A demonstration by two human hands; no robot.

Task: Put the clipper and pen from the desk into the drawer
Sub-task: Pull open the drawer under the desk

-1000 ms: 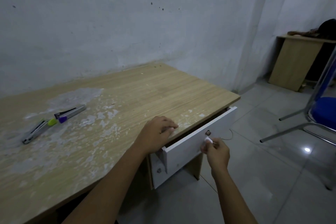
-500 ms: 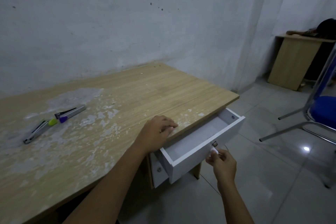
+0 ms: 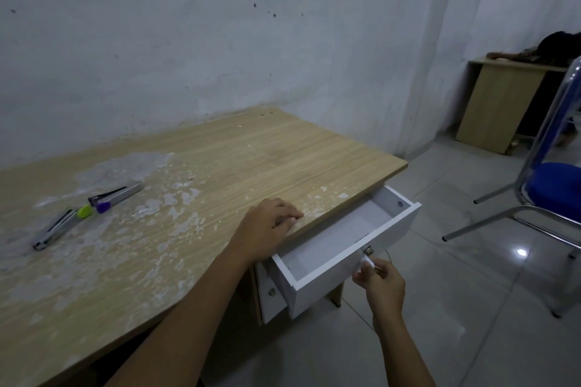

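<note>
Two slim silver items lie at the desk's left. One has a purple end (image 3: 115,195) and looks like the clipper. The other has a green end (image 3: 58,227), and I cannot tell whether it is the pen. The white drawer (image 3: 390,231) under the desk's right front edge stands pulled out, and its inside looks bare. My right hand (image 3: 382,284) pinches a small white tag by the lock on the drawer's front. My left hand (image 3: 267,228) rests palm down on the desk edge above the drawer, fingers curled and holding nothing. Both hands are far from the two items.
The wooden desk (image 3: 251,160) has patchy white stains and stands against a grey wall. A lower white drawer front (image 3: 272,292) sits under the open one. A blue chair (image 3: 553,195) stands on the tiled floor at right. Another wooden desk (image 3: 496,104) stands at the back right.
The drawer has slid out from nearly closed to well open, drawn by my right hand. My left hand has stayed on the desk edge, and the two items have not moved.
</note>
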